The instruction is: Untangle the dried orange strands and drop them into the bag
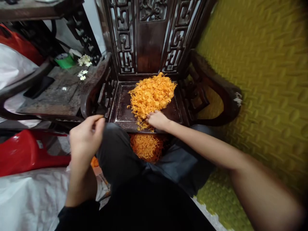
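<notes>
A heap of loose orange flowers (154, 93) with thin, thread-like parts lies on the seat of a dark carved wooden chair (152, 48). My right hand (157, 120) reaches to the near edge of the heap, its fingers pinched together on the orange flowers there. Raised above my left knee, my left hand (85, 134) is closed, thumb against the bent forefinger; whatever it may hold is too small to make out. Below the seat's front edge, between my legs, sits a second rounded mass of orange stringy pieces (146, 147), partly hidden.
On a dark wooden surface at left lie a roll of green tape (64, 61), white flowers (84, 60) and a black phone-like object (39, 87). A red plastic stool (33, 150) and a white sack (33, 199) are at lower left. Yellow textured matting (260, 70) covers the right side.
</notes>
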`<action>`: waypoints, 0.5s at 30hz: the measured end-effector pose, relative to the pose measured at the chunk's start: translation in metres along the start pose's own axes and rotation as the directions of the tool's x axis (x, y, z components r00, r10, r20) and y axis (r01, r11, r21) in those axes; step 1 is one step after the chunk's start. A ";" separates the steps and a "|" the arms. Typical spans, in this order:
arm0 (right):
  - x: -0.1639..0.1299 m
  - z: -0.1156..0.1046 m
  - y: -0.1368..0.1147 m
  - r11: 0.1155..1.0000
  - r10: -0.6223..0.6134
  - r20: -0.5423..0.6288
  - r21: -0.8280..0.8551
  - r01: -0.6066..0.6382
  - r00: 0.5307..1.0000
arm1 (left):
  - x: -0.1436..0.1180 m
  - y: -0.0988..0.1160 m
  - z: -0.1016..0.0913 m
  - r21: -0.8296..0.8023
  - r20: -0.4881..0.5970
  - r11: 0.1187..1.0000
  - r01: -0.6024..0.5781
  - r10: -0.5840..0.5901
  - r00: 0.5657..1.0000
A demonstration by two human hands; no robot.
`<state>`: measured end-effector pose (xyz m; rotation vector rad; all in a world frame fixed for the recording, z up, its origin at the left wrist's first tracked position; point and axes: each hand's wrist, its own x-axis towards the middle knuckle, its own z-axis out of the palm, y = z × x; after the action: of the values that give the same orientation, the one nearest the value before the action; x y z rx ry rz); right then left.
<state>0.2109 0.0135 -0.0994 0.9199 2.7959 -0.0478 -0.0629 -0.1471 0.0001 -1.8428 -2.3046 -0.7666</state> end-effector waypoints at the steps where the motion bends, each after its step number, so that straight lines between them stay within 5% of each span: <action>1: 0.004 0.003 0.010 0.999 0.035 -0.006 0.001 -0.035 0.999 | 0.011 0.021 0.003 -0.033 0.090 0.992 -0.125 0.127 0.988; 4: 0.010 -0.011 0.053 0.987 0.161 -0.106 0.036 -0.159 0.981 | 0.042 0.067 0.026 -0.097 0.394 0.894 -0.437 0.437 0.809; 6: 0.013 -0.031 0.082 0.957 0.264 -0.276 0.197 -0.215 0.924 | 0.063 0.088 0.048 -0.116 0.529 0.839 -0.532 0.506 0.681; 7: 0.015 -0.043 0.095 0.935 0.315 -0.359 0.278 -0.221 0.879 | 0.073 0.098 0.061 -0.112 0.552 0.830 -0.547 0.509 0.660; 9: 0.021 -0.066 0.115 0.888 0.402 -0.488 0.413 -0.201 0.774 | 0.096 0.117 0.086 -0.103 0.558 0.845 -0.525 0.486 0.673; 11: 0.029 -0.090 0.130 0.826 0.482 -0.551 0.546 -0.143 0.681 | 0.120 0.136 0.112 -0.130 0.533 0.901 -0.415 0.416 0.737; 13: 0.039 -0.115 0.141 0.691 0.595 -0.538 0.722 -0.038 0.597 | 0.144 0.150 0.136 -0.196 0.459 0.942 -0.273 0.334 0.823; 15: 0.047 -0.142 0.149 0.546 0.688 -0.458 0.838 0.015 0.564 | 0.165 0.157 0.159 -0.258 0.359 0.948 -0.185 0.272 0.893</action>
<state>0.2364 0.1740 0.0354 2.2401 3.1678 -1.1937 0.0771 0.0912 -0.0262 -2.5198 -2.2166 -0.6907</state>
